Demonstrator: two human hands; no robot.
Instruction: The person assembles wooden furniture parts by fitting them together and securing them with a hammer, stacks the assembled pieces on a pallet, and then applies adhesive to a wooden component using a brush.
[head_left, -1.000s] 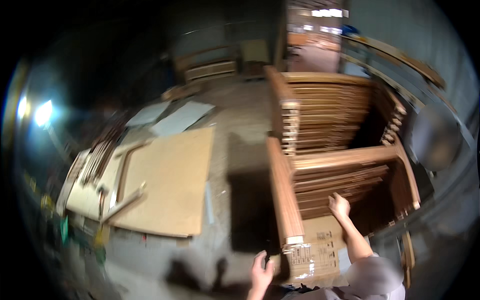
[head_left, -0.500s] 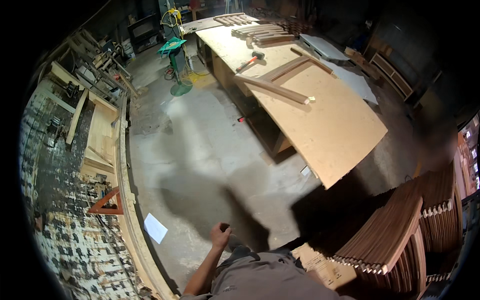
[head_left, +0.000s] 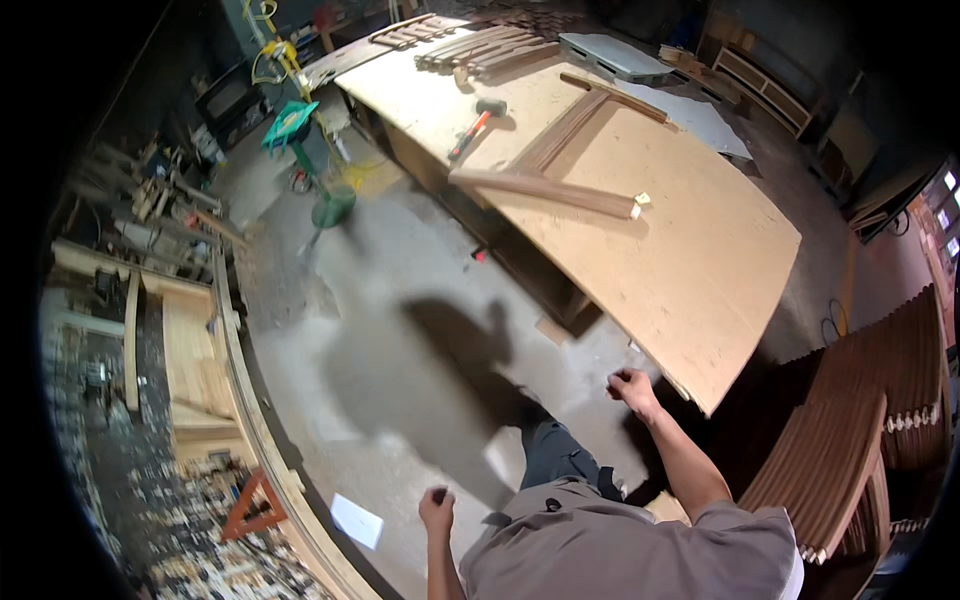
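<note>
View has swung since 0.5 s ago: right hand point(head_left: 632, 385) now in frame, fingers curled, empty, near plywood table point(head_left: 700, 260) corner at centre-right. Left hand point(head_left: 436, 506) fisted, bottom centre.

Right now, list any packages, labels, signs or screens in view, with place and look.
White sheet: flat on the floor near the left hand, rectangular, plain white.
Dark boxy unit: far left by the workshop wall, possibly a screen; cannot tell.
No packages or signs show clearly.
</note>
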